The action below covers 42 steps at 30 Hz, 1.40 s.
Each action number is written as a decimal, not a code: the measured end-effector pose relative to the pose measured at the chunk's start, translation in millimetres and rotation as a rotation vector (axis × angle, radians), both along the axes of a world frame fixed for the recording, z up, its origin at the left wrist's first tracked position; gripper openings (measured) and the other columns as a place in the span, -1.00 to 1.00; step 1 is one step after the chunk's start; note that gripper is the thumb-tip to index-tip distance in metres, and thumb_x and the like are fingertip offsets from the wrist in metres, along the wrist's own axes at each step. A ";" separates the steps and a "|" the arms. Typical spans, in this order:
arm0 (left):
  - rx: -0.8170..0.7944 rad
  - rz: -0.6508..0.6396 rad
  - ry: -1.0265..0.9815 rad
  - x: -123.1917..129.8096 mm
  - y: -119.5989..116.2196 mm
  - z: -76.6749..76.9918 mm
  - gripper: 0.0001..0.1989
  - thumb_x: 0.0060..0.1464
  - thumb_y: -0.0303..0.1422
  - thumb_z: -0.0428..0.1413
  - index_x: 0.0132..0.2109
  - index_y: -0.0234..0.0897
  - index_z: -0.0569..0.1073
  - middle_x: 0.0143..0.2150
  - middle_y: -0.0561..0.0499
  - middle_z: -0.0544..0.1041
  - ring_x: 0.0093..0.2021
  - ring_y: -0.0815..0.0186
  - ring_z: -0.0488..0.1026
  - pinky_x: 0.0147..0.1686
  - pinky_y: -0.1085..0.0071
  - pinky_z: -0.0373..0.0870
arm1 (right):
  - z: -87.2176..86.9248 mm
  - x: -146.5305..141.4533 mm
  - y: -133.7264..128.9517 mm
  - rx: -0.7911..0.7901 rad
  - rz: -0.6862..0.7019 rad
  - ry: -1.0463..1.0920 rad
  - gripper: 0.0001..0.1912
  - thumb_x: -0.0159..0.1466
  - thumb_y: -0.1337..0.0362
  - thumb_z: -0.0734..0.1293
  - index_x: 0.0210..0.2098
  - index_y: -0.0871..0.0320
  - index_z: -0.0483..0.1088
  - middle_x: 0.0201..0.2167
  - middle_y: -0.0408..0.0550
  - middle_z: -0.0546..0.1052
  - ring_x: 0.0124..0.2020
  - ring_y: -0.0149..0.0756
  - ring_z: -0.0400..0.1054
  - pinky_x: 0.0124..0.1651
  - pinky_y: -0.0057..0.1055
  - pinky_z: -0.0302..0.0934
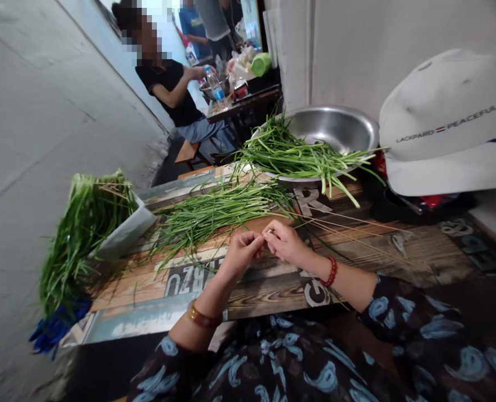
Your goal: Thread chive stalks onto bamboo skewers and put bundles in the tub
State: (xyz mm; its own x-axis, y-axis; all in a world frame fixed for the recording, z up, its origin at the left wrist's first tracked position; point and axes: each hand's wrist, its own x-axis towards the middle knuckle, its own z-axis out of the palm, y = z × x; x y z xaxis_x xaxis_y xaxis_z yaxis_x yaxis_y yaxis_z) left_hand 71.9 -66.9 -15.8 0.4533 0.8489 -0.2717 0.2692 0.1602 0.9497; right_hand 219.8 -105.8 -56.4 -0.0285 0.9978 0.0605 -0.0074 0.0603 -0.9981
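Note:
My left hand [246, 247] and my right hand [284, 241] meet fingertip to fingertip above the near part of the table, both closed in a pinch. Between them shows a small pale-green bit, which looks like the end of a chive; the rest is hidden by my fingers. Just beyond my hands lies a loose spread of green chives [218, 215] on the wooden table. Several thin wooden skewers [352, 234] lie to the right of my right hand, partly fanned out.
A metal basin [335, 125] holds more chives [298, 153] at the back. On the left, chives with skewers [92, 206] overhang a white container [124, 231], near blue material [61, 324]. A white cap [444, 123] sits at right. A person [176, 89] sits at another table behind.

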 end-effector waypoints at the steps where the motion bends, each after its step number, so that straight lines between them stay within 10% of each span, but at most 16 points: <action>1: 0.020 -0.005 0.007 0.7 -0.3 0.4 -0.57 -0.04 -0.04 0.26 -0.45 -0.37 0.44 -0.57 0.09 0.41 -0.62 0.53 0.23 -0.59 0.57 0.11 | 1.2 0.7 0.0 -0.019 0.013 0.019 -0.83 0.32 0.13 0.19 -0.23 0.10 0.24 -0.69 -0.38 0.30 -0.78 -0.51 0.09 -0.67 -0.56 -0.02; 9: 0.222 -0.137 0.142 -8.1 8.9 6.2 -0.63 0.11 -0.10 0.14 -0.37 -0.37 0.54 -0.52 0.02 0.49 -0.51 0.41 0.37 -0.48 0.52 0.26 | 8.4 12.4 3.7 0.039 0.048 -0.108 -0.86 0.31 0.19 0.20 -0.26 0.13 0.28 -0.68 -0.36 0.33 -0.80 -0.54 0.13 -0.71 -0.59 -0.01; 15: 0.676 -0.081 0.349 -4.0 57.0 7.7 -0.80 0.07 -0.38 0.15 -0.21 -0.30 0.65 -0.28 -0.08 0.61 -0.27 0.26 0.49 -0.22 0.41 0.38 | 10.0 14.9 1.4 0.011 0.089 -0.163 -0.86 0.32 0.20 0.19 -0.28 0.13 0.27 -0.67 -0.34 0.34 -0.79 -0.53 0.17 -0.71 -0.60 0.00; 24: 0.938 -0.569 0.429 44.1 94.4 -12.6 -0.89 -0.01 -0.48 0.22 -0.30 -0.28 0.64 -0.30 -0.10 0.56 -0.22 0.21 0.46 -0.12 0.34 0.34 | 11.4 13.0 -2.7 0.009 0.096 -0.148 -0.78 0.30 0.10 0.20 -0.25 0.14 0.27 -0.67 -0.35 0.33 -0.80 -0.54 0.13 -0.72 -0.59 -0.01; 33: 0.809 -0.300 0.308 13.3 82.3 -6.1 -0.88 0.05 -0.39 0.15 -0.41 -0.33 0.46 -0.43 0.01 0.44 -0.38 0.35 0.34 -0.34 0.46 0.25 | 14.0 16.1 2.0 -0.021 -0.042 0.029 -0.66 0.27 -0.03 0.27 -0.25 0.15 0.29 -0.68 -0.37 0.30 -0.81 -0.56 0.07 -0.75 -0.58 -0.08; 38: 0.245 -0.027 -0.082 -14.0 47.1 -0.5 -0.70 0.05 -0.17 0.22 -0.24 -0.34 0.45 -0.49 0.11 0.40 -0.55 0.47 0.27 -0.52 0.54 0.19 | 10.8 15.6 -0.8 -0.057 -0.078 0.043 -0.62 0.29 -0.03 0.30 -0.19 0.18 0.36 -0.67 -0.35 0.30 -0.80 -0.57 0.06 -0.75 -0.57 -0.07; 42: 0.086 0.037 -0.190 -14.8 32.1 -4.0 -0.64 0.01 -0.11 0.26 -0.23 -0.36 0.53 -0.47 0.08 0.45 -0.55 0.50 0.27 -0.53 0.56 0.18 | 8.8 10.6 -4.0 -0.074 -0.046 0.006 -0.63 0.31 -0.05 0.30 -0.23 0.17 0.37 -0.67 -0.35 0.28 -0.79 -0.57 0.06 -0.74 -0.57 -0.06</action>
State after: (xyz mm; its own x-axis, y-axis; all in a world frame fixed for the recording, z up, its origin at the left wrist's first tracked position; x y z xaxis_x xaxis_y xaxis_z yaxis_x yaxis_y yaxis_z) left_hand 57.1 -34.8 -19.9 0.4574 0.8824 -0.1106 0.0795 0.0834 0.9933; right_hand 230.4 -109.8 -47.6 0.0178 0.9998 -0.0133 -0.0123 -0.0131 -0.9998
